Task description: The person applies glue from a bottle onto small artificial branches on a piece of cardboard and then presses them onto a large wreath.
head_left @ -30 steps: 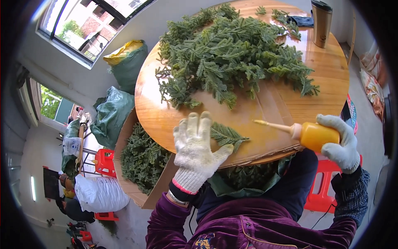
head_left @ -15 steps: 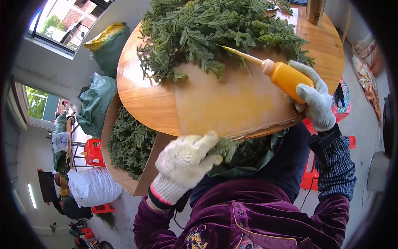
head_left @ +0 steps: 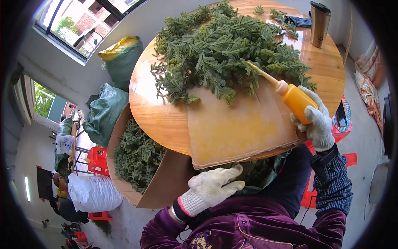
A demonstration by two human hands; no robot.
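Note:
My right hand (head_left: 318, 124), in a pale knit glove, is wrapped round a squeeze bottle (head_left: 299, 103) of orange-yellow liquid. Its long, tapering nozzle points up and left toward a heap of green artificial fir sprigs (head_left: 232, 45) on the table. A yellow-stained cardboard sheet (head_left: 232, 133) lies flat at the near edge, below the nozzle. My left hand (head_left: 213, 186), also gloved, is just below that edge, thumb and fingers apart, with no sprig visible between them. Beyond its fingertips is a green bag (head_left: 273, 172) on my lap, its contents mostly shadowed.
The oval wooden table (head_left: 159, 128) carries a steel tumbler (head_left: 320, 25) and a dark cloth (head_left: 299, 20) at the far right. Left of it stands a cardboard box (head_left: 174, 178) full of sprigs. Green sacks (head_left: 107, 114), a white sack (head_left: 93, 193) and red stools (head_left: 97, 162) stand farther left.
My left hand has moved down and right toward the lap bag, and the green sprig that was in its fingers no longer shows. The right hand keeps hold of the bottle. The view has shifted.

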